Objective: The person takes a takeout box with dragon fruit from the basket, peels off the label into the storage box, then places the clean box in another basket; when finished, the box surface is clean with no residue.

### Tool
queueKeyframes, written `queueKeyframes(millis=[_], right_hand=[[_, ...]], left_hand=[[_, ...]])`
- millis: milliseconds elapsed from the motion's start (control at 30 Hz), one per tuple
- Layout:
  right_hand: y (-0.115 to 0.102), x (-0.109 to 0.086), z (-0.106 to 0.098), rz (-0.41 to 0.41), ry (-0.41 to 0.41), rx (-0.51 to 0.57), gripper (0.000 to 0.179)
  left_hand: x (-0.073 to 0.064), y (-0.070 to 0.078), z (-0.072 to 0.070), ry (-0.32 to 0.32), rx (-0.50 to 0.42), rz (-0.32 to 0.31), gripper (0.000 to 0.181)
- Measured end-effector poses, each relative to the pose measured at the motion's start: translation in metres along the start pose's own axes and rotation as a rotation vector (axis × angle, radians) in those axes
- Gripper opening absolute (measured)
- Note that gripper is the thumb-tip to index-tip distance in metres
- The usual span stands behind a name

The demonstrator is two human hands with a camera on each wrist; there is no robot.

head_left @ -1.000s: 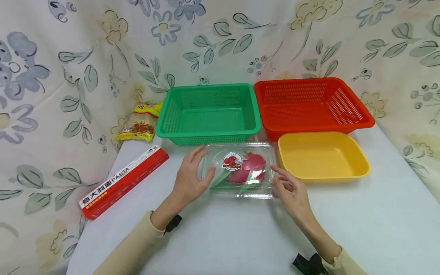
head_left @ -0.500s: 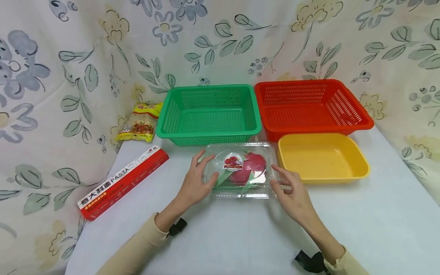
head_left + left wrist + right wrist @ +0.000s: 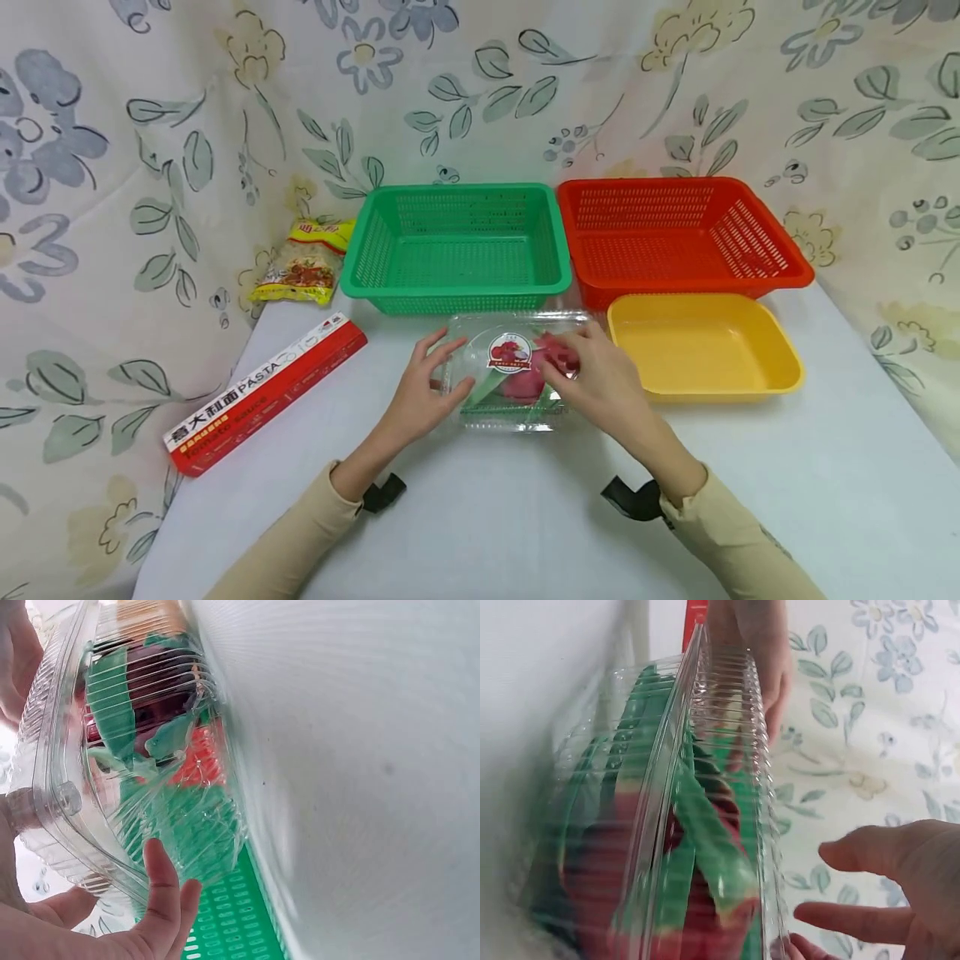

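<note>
A clear plastic clamshell box (image 3: 465, 375) lies in the middle of the white table, its lid down. Inside are a pink dragon fruit (image 3: 522, 385) and green leaf-like pieces; a round sticker (image 3: 509, 353) marks the lid. My left hand (image 3: 422, 392) holds the box's left side, thumb near the front corner and fingers around the edge. Over the lid's right half hovers my right hand (image 3: 603, 379), thumb and fingers apart. In the right wrist view, that hand (image 3: 930, 892) shows a gap between its thumb and the lid; its lower fingertips come close to the plastic.
Behind the box stand a green basket (image 3: 457, 304) and a red basket (image 3: 675, 187). A yellow tray (image 3: 705, 387) sits at its right. To the left lie a red pasta box (image 3: 270, 396) and a yellow food packet (image 3: 303, 267). A flowered cloth (image 3: 480, 100) hangs behind.
My right hand has moved left and up, from the box's right edge to above its lid. My left hand stays at the left side, and the box has hardly shifted.
</note>
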State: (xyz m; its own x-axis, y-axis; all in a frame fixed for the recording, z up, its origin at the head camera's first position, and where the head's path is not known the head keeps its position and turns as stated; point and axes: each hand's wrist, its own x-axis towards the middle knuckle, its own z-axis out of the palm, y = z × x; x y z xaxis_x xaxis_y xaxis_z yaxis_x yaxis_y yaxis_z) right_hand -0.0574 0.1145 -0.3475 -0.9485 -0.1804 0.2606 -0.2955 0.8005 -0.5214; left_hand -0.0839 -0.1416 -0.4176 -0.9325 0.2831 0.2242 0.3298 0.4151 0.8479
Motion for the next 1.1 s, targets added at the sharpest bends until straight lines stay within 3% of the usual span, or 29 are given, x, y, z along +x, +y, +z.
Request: queueKeyframes(millis=[200,400,667,867,1100], right_hand=[[-0.011,0.021,0.014,0.01,-0.123,-0.087,0.039],[-0.013,0.033,0.02,0.004,-0.152,-0.155,0.03],[-0.012,0.034,0.021,0.033,-0.142,-0.095,0.03],[-0.01,0.034,0.021,0.073,-0.129,-0.051,0.04],[-0.009,0.035,0.022,0.107,-0.134,-0.022,0.038]], left_hand=[[0.0,-0.004,0.001,-0.008,-0.015,0.004,0.055],[-0.001,-0.005,0.0,-0.009,-0.007,0.002,0.056],[-0.002,-0.006,-0.001,-0.013,-0.007,-0.02,0.057],[0.0,-0.004,-0.002,-0.006,-0.013,-0.02,0.058],[-0.001,-0.003,-0.002,0.002,-0.006,-0.004,0.058]])
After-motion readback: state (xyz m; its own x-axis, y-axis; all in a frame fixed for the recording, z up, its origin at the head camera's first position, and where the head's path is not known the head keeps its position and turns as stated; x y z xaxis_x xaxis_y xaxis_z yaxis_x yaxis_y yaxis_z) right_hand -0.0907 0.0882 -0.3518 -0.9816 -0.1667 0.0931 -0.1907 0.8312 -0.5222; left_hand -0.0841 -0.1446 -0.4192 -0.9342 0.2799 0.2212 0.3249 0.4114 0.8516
